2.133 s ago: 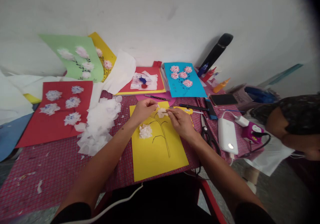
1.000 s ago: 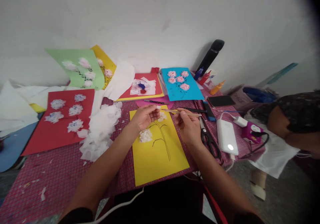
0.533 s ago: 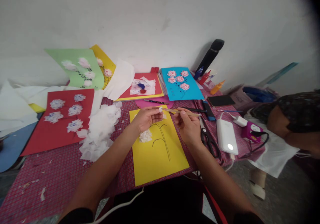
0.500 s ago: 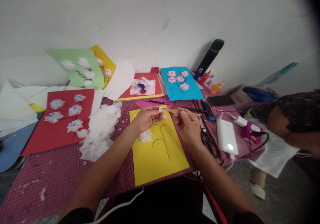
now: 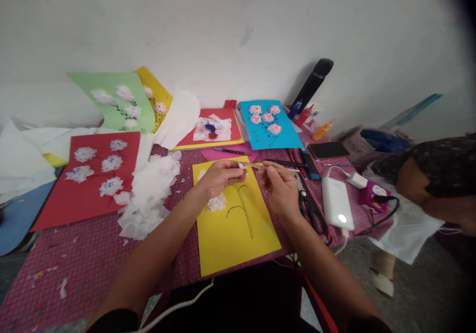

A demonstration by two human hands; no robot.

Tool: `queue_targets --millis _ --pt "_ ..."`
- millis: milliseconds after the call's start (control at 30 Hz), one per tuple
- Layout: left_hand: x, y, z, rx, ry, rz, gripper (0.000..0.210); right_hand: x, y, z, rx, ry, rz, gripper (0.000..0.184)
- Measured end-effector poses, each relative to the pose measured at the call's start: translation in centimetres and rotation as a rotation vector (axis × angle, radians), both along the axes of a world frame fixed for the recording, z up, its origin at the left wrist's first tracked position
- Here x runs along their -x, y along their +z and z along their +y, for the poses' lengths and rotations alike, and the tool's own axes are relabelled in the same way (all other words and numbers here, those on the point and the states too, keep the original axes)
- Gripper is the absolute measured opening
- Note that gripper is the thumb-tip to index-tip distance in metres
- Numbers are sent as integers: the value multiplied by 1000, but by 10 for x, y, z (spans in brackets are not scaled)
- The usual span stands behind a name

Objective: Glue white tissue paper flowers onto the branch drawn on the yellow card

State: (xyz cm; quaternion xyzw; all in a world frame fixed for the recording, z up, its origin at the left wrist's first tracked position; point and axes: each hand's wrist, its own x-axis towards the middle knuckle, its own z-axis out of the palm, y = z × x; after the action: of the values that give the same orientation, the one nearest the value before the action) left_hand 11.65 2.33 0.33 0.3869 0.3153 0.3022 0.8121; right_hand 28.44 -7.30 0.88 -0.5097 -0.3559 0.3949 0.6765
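Observation:
My left hand (image 5: 223,180) pinches a small bit of white tissue paper (image 5: 241,165) over the top of a yellow sheet (image 5: 238,248). In my right hand (image 5: 280,191) is a thin tan stick (image 5: 255,165), held like a pen, its left end at the tissue bit. Whether the stick is a brush cannot be made out. Drawn on the yellow sheet are dark stem lines, and a white tissue flower (image 5: 216,202) sits left of them. More white tissue shows partly behind my left hand. A heap of tissue pieces (image 5: 152,189) lies to the left.
Scissors (image 5: 312,211), a white power bank (image 5: 337,204) and a phone (image 5: 329,149) lie on the right. Paint bottles (image 5: 304,115) stand by the wall near a black flask (image 5: 314,85). Finished flower sheets, red (image 5: 96,194) and blue (image 5: 260,137), surround the work. A person (image 5: 420,184) is at right.
My left fingers have turned slightly and drawn in around the tissue bit, so less of it shows. The stick stays beside it, and the right hand has barely moved.

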Motion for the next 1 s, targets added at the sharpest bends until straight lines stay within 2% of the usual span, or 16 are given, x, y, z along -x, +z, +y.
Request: queue_targets --millis 233,433,700,800,1000 --pt "0 0 -1 -17 24 17 25 0 1 -7 -22 -3 -103 21" --pt "-1 0 0 -1 34 13 23 -4 7 -15 -47 -62 -23 18" --pt "-1 -3 0 -28 17 28 23 -3 5 -14 -41 -49 -188 18" --pt "-1 -4 0 -49 3 32 23 -4 4 -13 -24 -47 -153 18" --pt "-1 -2 -1 -66 14 47 29 -7 5 -9 10 -18 45 20"
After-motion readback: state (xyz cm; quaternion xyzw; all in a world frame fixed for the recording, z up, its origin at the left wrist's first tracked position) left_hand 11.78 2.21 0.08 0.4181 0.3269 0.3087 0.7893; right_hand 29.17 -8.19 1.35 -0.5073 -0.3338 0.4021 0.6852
